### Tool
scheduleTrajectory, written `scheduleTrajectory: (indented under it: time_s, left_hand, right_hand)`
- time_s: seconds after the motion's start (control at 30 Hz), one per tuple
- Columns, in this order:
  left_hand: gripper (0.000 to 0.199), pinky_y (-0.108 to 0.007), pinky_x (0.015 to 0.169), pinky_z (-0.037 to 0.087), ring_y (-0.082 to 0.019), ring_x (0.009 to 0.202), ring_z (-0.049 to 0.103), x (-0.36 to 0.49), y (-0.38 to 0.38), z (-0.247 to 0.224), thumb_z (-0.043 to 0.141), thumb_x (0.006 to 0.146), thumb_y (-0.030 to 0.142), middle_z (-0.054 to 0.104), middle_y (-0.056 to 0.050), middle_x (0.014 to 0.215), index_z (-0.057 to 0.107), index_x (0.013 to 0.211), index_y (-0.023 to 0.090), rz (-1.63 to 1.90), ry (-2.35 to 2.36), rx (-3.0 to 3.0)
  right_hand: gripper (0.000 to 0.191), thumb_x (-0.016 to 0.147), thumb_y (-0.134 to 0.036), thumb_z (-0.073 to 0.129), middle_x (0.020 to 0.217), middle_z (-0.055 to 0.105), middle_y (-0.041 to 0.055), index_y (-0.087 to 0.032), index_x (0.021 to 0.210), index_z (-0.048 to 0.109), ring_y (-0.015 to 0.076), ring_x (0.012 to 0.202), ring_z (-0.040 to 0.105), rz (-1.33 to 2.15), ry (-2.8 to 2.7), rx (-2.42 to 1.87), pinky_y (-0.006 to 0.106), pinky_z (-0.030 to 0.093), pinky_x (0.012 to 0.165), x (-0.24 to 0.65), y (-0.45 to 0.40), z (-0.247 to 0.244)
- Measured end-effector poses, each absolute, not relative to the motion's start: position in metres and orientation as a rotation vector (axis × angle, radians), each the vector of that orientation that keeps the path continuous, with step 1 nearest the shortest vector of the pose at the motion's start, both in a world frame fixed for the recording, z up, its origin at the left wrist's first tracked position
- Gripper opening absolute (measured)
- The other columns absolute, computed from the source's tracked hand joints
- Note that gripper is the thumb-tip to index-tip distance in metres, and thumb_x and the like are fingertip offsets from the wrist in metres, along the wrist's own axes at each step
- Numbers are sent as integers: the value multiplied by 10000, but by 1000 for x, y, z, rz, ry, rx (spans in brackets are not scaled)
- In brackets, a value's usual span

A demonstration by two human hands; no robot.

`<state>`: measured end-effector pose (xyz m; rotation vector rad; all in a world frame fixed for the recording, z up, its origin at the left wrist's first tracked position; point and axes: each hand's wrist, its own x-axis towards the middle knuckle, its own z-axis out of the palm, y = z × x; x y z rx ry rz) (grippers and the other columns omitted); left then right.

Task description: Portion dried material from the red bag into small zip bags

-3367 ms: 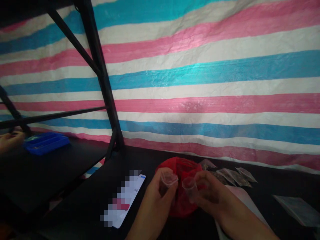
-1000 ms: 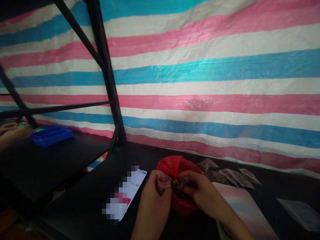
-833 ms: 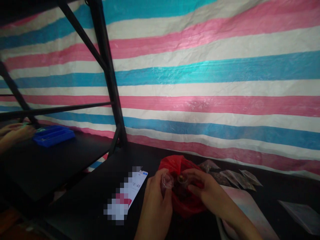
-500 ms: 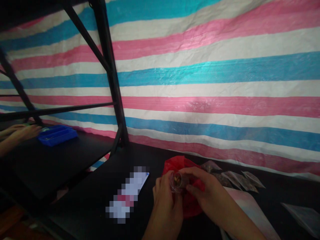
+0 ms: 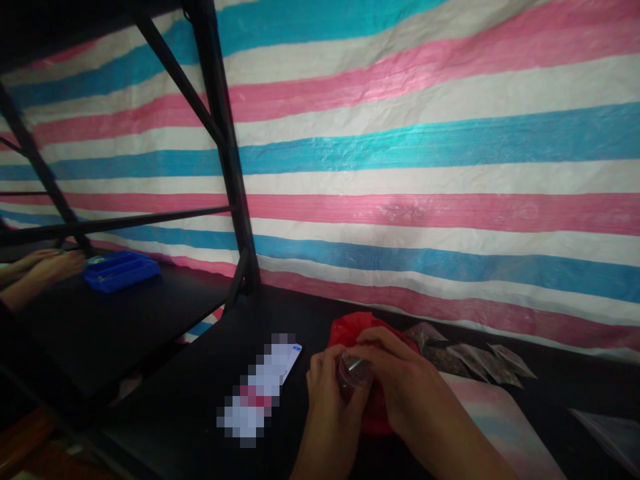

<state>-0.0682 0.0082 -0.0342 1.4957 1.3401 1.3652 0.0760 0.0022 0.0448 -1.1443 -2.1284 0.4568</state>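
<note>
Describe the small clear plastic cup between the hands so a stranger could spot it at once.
Below the pink, blue and white striped tarpaulin, a red plastic bag sits on the black tabletop. In front of the bag, the left hand and right hand together grip a small clear plastic cup, the only thing held, its rim glinting between the fingers.

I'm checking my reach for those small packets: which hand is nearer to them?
Right. The right hand is just left of the flat packets; the left hand is farther left, on the other side of the clear plastic cup that both hands hold.
</note>
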Motion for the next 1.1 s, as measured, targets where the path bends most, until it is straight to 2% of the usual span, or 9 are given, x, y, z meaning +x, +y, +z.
scheduleTrajectory:
  time_s: [0.17, 0.37, 0.47, 0.57, 0.67, 0.83, 0.93, 1.03, 1.1]
  left_hand:
    - [301, -510, 1062, 501, -312, 1213, 579, -71, 6, -30, 632, 960, 355, 553, -100, 1251, 664, 1242, 254, 1379, 1300, 1465]
    - [377, -499, 1083, 483, -299, 1223, 576, -71, 5, -33, 639, 956, 326, 553, -101, 1280, 596, 1324, 255, 1412, 1224, 1485]
    - [359, -433, 1000, 528, -272, 1131, 621, -75, 6, -34, 650, 966, 354, 599, -85, 1218, 575, 1303, 256, 1453, 1145, 1438]
    - [319, -361, 907, 549, -231, 1006, 647, -77, 7, -32, 656, 979, 406, 636, -45, 1098, 546, 1242, 262, 1544, 1052, 1363]
    - [299, -320, 861, 553, -203, 951, 652, -75, 6, -24, 689, 955, 401, 631, -14, 1022, 535, 1172, 264, 1592, 1038, 1334]
    - [369, -307, 723, 554, -189, 788, 625, -69, 4, -12, 737, 841, 365, 589, 18, 907, 511, 1114, 265, 1729, 1239, 1194]
    - [338, -320, 661, 512, -200, 699, 591, -68, 2, -8, 716, 817, 400, 540, 49, 796, 477, 1028, 287, 1785, 1448, 1144]
    - [327, -398, 731, 497, -274, 758, 657, -70, -1, -8, 705, 834, 385, 605, 18, 800, 474, 1044, 291, 1450, 1744, 1247]
    - [286, -447, 778, 485, -327, 836, 692, -70, -2, -10, 681, 868, 337, 661, -36, 896, 477, 1061, 283, 1191, 1861, 1326]
  right_hand:
    - [698, 831, 97, 459, 1362, 680, 31, -347, 1278, 760, 196, 1210, 675, 438, -2095, -1100, 353, 543, 1044, 76, 4, 43]
    - [563, 944, 11, 448, 1306, 692, 42, -335, 1259, 762, 178, 1165, 696, 335, -2001, -1008, 319, 571, 1000, 78, 4, 45]
    - [445, 1016, -82, 468, 1313, 690, 47, -319, 1258, 757, 169, 1193, 689, 249, -1867, -1000, 281, 567, 1007, 80, 7, 45]
    - [351, 1030, -150, 516, 1309, 693, 62, -293, 1240, 757, 192, 1205, 680, 238, -1782, -1065, 297, 560, 1019, 86, 11, 41]
    - [399, 969, -65, 501, 1232, 720, 72, -259, 1174, 783, 206, 1142, 706, 391, -1902, -1168, 321, 549, 1015, 92, 16, 31]
    - [669, 707, 112, 438, 1201, 728, 72, -231, 1163, 789, 215, 1071, 716, 493, -2118, -1394, 328, 514, 969, 96, 18, 16]
    - [654, 632, 117, 441, 1124, 736, 48, -233, 1061, 789, 206, 1028, 708, 538, -2196, -1446, 291, 499, 879, 99, 13, 16]
    - [607, 603, 114, 450, 1096, 743, 40, -226, 990, 770, 207, 1000, 711, 578, -2205, -1513, 293, 496, 851, 106, 8, 20]
    - [598, 611, 113, 454, 1110, 747, 47, -225, 989, 772, 219, 1020, 714, 565, -2198, -1558, 316, 504, 883, 108, 10, 23]
